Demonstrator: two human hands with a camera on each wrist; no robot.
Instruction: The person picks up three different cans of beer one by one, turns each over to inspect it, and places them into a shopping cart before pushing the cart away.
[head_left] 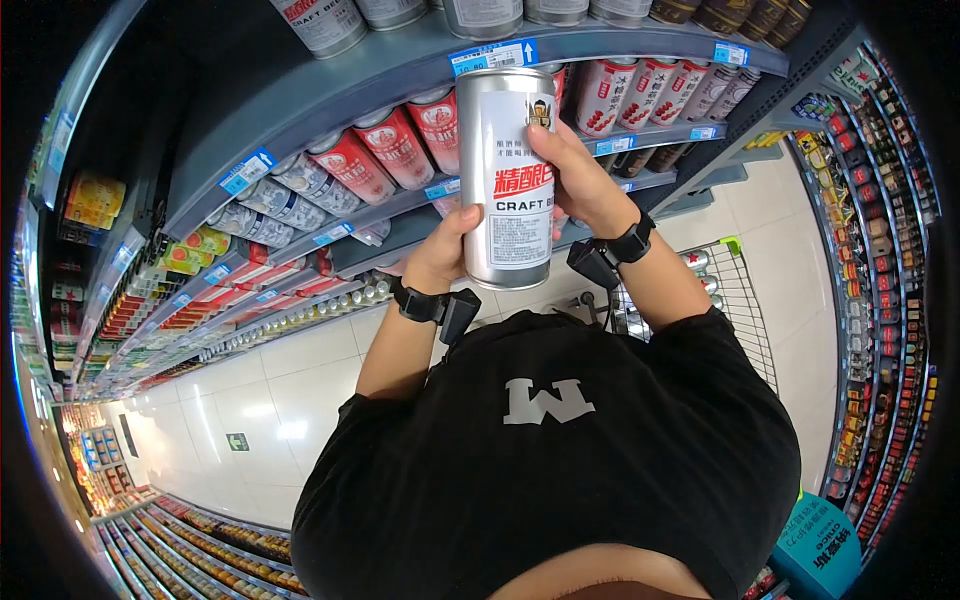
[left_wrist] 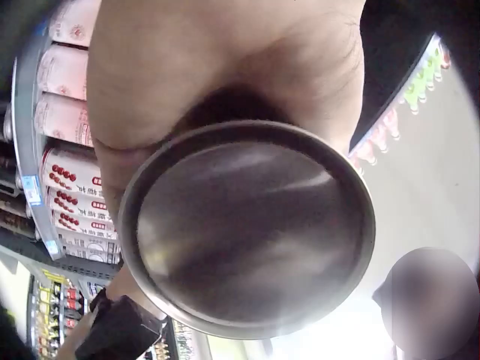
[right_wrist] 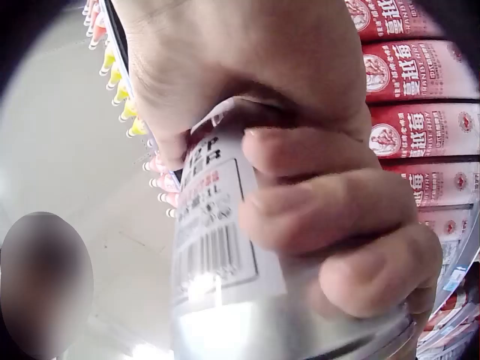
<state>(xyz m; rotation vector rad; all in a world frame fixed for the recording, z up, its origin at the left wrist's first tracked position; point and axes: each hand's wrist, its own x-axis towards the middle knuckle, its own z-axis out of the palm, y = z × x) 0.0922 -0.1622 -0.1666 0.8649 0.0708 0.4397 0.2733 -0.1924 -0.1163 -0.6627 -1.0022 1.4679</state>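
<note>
Left hand (head_left: 442, 246): fingers hidden from me behind the silver can (head_left: 480, 180).
Top cans (head_left: 484, 14): cut off by my head view's edge.
Cart (head_left: 748, 300): partly hidden from me.

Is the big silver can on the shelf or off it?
Off it: the left hand and right hand grip the can in front of the shelf, label facing the head camera.

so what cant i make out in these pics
Left hand: all but its thumb, head view, behind the can.
Fine print low on the label: too small, head view.
Cart: mostly behind the right arm and shirt, head view.
Drinks on the far right shelves: too small, head view.
</note>
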